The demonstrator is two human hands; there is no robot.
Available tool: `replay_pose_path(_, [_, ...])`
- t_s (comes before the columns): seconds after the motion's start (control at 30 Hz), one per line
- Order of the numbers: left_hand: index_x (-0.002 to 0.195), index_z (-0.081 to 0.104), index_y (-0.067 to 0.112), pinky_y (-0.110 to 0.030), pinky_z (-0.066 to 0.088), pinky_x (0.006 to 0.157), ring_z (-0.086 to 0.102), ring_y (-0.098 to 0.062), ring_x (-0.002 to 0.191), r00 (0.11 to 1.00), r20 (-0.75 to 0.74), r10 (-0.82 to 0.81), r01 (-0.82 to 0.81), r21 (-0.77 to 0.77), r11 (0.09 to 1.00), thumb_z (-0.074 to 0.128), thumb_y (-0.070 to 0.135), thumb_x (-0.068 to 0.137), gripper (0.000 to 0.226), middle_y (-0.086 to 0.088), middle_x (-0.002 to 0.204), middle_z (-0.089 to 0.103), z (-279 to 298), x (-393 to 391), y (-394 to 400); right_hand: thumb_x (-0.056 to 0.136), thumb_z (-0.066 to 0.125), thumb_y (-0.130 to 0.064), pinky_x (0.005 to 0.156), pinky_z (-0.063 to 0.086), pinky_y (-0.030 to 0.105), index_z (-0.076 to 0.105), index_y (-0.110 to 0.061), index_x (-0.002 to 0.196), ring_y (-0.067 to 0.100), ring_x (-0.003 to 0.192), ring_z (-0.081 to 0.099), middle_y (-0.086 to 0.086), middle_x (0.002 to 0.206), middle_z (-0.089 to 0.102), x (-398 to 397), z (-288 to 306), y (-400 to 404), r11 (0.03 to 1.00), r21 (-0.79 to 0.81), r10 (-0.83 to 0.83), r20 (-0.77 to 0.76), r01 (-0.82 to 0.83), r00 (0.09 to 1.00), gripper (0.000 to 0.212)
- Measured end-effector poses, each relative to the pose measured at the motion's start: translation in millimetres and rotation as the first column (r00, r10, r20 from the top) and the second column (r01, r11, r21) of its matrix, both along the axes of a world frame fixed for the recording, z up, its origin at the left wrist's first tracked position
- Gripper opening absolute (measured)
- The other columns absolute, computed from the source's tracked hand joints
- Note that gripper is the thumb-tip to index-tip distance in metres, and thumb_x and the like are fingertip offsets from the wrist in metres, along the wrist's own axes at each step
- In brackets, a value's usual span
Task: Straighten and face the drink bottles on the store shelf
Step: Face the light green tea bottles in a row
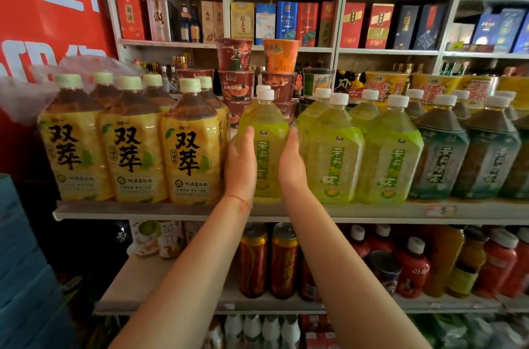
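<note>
A large green tea bottle with a white cap stands at the front of the middle shelf. My left hand holds its left side and my right hand holds its right side, fingers wrapped round behind it. Its green label faces me between the two hands. To its left stand yellow-labelled tea bottles with pale green caps. To its right are two more green bottles and dark teal-labelled bottles.
Stacked instant noodle cups stand behind the bottles. Boxed liquor fills the upper shelves. On the lower shelf sit red cans and red bottles. A red banner hangs at the left.
</note>
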State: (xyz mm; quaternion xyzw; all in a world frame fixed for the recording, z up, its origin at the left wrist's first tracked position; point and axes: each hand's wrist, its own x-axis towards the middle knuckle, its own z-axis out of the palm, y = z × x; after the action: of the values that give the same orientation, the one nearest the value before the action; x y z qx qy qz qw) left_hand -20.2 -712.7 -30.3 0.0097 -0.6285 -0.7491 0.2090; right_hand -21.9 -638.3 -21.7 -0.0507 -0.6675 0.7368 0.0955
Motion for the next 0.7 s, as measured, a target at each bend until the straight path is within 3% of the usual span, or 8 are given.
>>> replay_pose_path(0.07, [0.143,0.054,0.031,-0.043,0.035,0.117,0.049,-0.011,0.131,0.999,0.046,0.000,-0.003,0.071,0.997,0.037,0.071,0.088,0.070,0.008,0.145,0.055,4.2,-3.0,-3.0,0.098,0.021,-0.070,0.117,0.026,0.040,0.044,-0.016,0.148,0.029,0.141,0.040,0.007,0.151,0.046,-1.9,2.3,-2.0,1.000,-0.022,-0.014,0.074,0.016,0.997,0.077])
replay_pose_path(0.2, [0.142,0.054,0.027,-0.047,0.037,0.116,0.050,-0.020,0.131,0.996,0.089,0.013,-0.027,0.160,0.987,0.036,0.062,0.098,0.059,0.003,0.139,0.057,9.2,-4.3,-0.4,0.098,0.019,-0.069,0.114,0.030,0.039,0.046,-0.011,0.146,0.031,0.135,0.046,0.011,0.147,0.051,-6.0,8.0,-6.5,0.991,-0.078,-0.103,0.095,0.110,0.990,0.080])
replay_pose_path(0.33, [0.135,0.061,0.035,-0.046,0.041,0.113,0.056,-0.019,0.126,0.991,0.131,0.024,-0.053,0.224,0.973,0.043,0.078,0.080,0.072,0.006,0.134,0.062,-3.4,-21.6,-2.6,0.101,0.013,-0.062,0.097,0.037,0.036,0.046,-0.012,0.145,0.029,0.120,0.055,0.005,0.128,0.059,-8.4,11.7,-13.3,0.982,-0.071,-0.168,0.066,0.173,0.983,0.074])
replay_pose_path(0.43, [0.107,0.070,0.026,-0.038,0.048,0.101,0.061,-0.020,0.108,0.980,0.187,0.065,-0.107,0.225,0.969,0.039,0.049,0.101,0.039,0.002,0.108,0.068,1.5,-21.5,-5.7,0.103,0.019,-0.058,0.108,0.032,0.037,0.039,-0.013,0.150,0.028,0.130,0.048,0.010,0.147,0.049,-4.7,9.3,-15.9,0.973,-0.126,-0.188,0.060,0.194,0.980,0.068])
replay_pose_path(0.5, [0.101,0.071,0.022,-0.040,0.053,0.097,0.064,-0.024,0.102,0.979,0.188,0.074,-0.120,0.250,0.961,0.037,0.037,0.103,0.037,-0.003,0.105,0.070,5.8,-19.6,-5.8,0.105,0.024,-0.054,0.116,0.024,0.036,0.034,-0.012,0.153,0.028,0.142,0.036,0.009,0.156,0.038,-3.6,9.3,-13.6,0.970,-0.153,-0.181,0.054,0.187,0.982,0.064])
replay_pose_path(0.6, [0.101,0.071,0.021,-0.042,0.055,0.095,0.065,-0.028,0.104,0.985,0.155,0.075,-0.114,0.262,0.958,0.036,0.042,0.098,0.041,-0.007,0.108,0.071,2.6,-27.2,-4.7,0.107,0.026,-0.048,0.116,0.024,0.035,0.037,-0.010,0.152,0.029,0.142,0.036,0.009,0.155,0.041,-5.4,7.7,-9.4,0.975,-0.153,-0.152,0.065,0.161,0.986,0.059])
replay_pose_path(0.7, [0.106,0.072,0.022,-0.047,0.055,0.097,0.065,-0.028,0.104,0.982,0.155,0.107,-0.146,0.263,0.954,0.036,0.053,0.083,0.053,-0.007,0.109,0.071,-2.9,-35.8,-5.9,0.108,0.027,-0.041,0.109,0.032,0.036,0.045,-0.007,0.144,0.029,0.130,0.046,0.009,0.139,0.052,-10.1,6.0,-9.1,0.981,-0.125,-0.147,0.043,0.152,0.988,0.053])
